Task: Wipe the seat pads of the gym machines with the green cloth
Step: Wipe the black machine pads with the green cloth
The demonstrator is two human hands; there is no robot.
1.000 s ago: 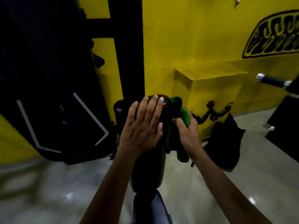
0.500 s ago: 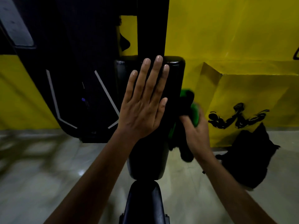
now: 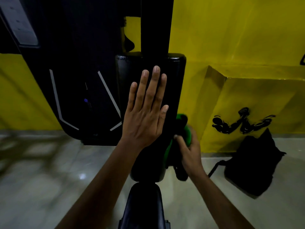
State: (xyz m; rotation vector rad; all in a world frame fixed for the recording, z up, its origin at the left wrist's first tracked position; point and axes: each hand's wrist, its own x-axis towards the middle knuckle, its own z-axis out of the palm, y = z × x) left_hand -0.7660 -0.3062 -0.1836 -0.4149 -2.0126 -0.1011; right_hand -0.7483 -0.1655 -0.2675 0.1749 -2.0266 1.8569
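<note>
- The right hand point(image 3: 189, 151) has its fingers curled around a bunched green cloth point(image 3: 185, 129), gripping it against the right edge of a tall black pad point(image 3: 173, 90). The cloth looks soft and crumpled, bright green where light catches it and nearly black in its folds; a dark part of it hangs down below the hand.
- The left hand point(image 3: 145, 111) lies flat on the front of the same pad, fingers straight and close together, pointing up, holding nothing.
- The pad is an upright, narrow cushion with rounded corners, covered in smooth, slightly shiny black vinyl. A seam shows along its top edge.
- Just below the pad's bottom edge sits a second black cushion, the seat pad point(image 3: 143, 207), also smooth and glossy, narrowing toward the backrest.
- A flat black upright post point(image 3: 155, 25) rises behind the top edge of the pad.
- To the left stands a dark machine housing point(image 3: 74, 63) with thin pale angled stripes.
- Behind is a matte yellow wall point(image 3: 239, 30) with a boxy yellow ledge point(image 3: 255, 100) bearing black painted marks.
- A limp black fabric bag point(image 3: 252, 164) slumps on the pale, glossy floor point(image 3: 49, 171) beside the ledge.
</note>
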